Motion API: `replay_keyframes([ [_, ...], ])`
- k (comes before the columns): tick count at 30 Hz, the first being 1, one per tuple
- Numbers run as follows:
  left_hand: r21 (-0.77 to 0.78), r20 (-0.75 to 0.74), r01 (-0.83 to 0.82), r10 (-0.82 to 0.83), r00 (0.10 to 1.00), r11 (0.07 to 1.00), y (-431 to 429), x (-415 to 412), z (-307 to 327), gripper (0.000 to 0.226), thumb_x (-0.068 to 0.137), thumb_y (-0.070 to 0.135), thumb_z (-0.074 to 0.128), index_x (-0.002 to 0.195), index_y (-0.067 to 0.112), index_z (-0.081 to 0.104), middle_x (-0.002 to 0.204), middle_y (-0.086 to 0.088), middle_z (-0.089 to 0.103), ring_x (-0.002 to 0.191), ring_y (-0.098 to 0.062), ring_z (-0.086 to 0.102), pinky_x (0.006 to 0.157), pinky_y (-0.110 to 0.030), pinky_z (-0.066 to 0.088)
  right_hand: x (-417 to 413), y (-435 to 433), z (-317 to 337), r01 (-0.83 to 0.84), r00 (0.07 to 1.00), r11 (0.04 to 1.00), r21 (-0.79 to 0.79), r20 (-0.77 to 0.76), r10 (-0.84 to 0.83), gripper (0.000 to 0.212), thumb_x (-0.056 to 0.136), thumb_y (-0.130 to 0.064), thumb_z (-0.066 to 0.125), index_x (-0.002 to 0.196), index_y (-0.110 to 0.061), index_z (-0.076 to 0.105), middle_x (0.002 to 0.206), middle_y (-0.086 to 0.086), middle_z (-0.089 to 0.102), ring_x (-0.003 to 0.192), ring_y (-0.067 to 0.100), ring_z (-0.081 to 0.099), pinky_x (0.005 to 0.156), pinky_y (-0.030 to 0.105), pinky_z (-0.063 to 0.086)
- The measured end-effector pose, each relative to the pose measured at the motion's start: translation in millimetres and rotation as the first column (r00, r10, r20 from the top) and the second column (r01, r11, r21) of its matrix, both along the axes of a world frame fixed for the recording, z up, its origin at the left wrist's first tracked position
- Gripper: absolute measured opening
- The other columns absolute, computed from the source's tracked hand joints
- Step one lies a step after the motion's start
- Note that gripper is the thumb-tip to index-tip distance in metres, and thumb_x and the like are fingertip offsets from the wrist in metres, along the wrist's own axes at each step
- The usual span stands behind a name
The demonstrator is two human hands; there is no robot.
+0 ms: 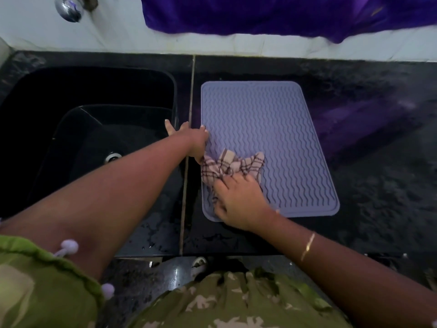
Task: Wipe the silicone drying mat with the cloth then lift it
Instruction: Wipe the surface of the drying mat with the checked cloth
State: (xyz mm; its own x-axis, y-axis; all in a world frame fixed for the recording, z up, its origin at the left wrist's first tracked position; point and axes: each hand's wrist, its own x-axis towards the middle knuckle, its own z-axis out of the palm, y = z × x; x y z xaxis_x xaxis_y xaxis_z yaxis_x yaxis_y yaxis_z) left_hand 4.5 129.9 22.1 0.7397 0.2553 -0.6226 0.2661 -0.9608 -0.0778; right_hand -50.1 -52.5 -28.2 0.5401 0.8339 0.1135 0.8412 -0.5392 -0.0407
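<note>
This is a home kitchen, seen at the washing-up spot: a deep black sink (89, 129) with a metal drain (113, 157) is set into a dark polished stone counter (378, 197), wet with water drops near its front edge. A chrome tap (68, 8) juts from the pale wall (118, 27) behind, and a lilac ridged drying mat (272, 129) lies flat just beside the sink

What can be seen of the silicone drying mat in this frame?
The silicone drying mat is a lavender-grey rectangle with rounded corners, a raised rim and wavy ridges across its surface. It lies flat on the dark countertop, just right of the sink. The left hand presses on its left edge. The right hand holds a bunched checked cloth against its near-left part. The rest is bare.
</note>
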Motion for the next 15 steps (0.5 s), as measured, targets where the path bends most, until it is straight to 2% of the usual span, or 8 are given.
replay_keyframes([
  [4,-0.062,-0.010,0.011,-0.012,1.000,0.998,2.3,-4.6,-1.9,0.086,0.091,0.027,0.058,0.153,0.028,-0.002,0.159,0.010,-0.013,0.146,-0.029,-0.011,0.107,-0.070,-0.009,-6.3,-11.0,-5.6,-0.079,0.995,0.996,0.035,0.056,0.077,0.033,0.075,-0.040,0.056,0.097,-0.016,0.058,0.084,0.007,0.062,0.073,0.027,0.056,0.065,0.036,0.041],
  [7,-0.125,-0.022,0.024,-0.027,0.999,0.992,11.2,-6.4,-7.0,0.084,0.093,0.037,0.053,0.151,0.031,-0.007,0.158,0.013,-0.018,0.146,-0.028,-0.013,0.107,-0.069,-0.009,30.1,8.6,-6.7,-0.144,0.979,0.989,0.034,0.151,0.137,0.028,0.079,-0.035,0.052,0.096,-0.013,0.059,0.081,0.008,0.063,0.068,0.027,0.057,0.060,0.035,0.040],
  [9,-0.147,-0.029,0.029,-0.034,0.999,0.989,16.6,-7.0,-10.6,0.089,0.090,0.045,0.056,0.151,0.033,-0.008,0.157,0.015,-0.018,0.146,-0.029,-0.012,0.106,-0.070,-0.008,49.6,25.6,-3.7,-0.010,0.989,1.000,0.015,0.151,0.007,0.031,0.079,-0.034,0.049,0.097,-0.011,0.061,0.082,0.010,0.065,0.071,0.028,0.059,0.061,0.035,0.041],
  [12,-0.143,-0.023,0.037,-0.040,0.999,0.989,18.9,-7.1,-12.2,0.093,0.088,0.049,0.058,0.151,0.033,-0.009,0.157,0.015,-0.018,0.145,-0.031,-0.013,0.105,-0.072,-0.008,38.9,40.4,-0.7,0.182,0.981,0.983,0.026,0.069,-0.183,0.031,0.076,-0.033,0.045,0.089,-0.011,0.063,0.078,0.008,0.066,0.073,0.028,0.061,0.063,0.035,0.041],
  [15,-0.112,-0.020,0.063,-0.066,0.998,0.992,18.1,-6.5,-11.3,0.090,0.089,0.049,0.055,0.151,0.033,-0.009,0.158,0.015,-0.016,0.145,-0.030,-0.014,0.104,-0.070,-0.013,4.1,27.1,-8.5,0.091,0.989,0.988,0.123,0.101,-0.104,0.025,0.074,-0.030,0.050,0.085,-0.013,0.065,0.068,0.002,0.063,0.066,0.024,0.058,0.063,0.032,0.035],
])
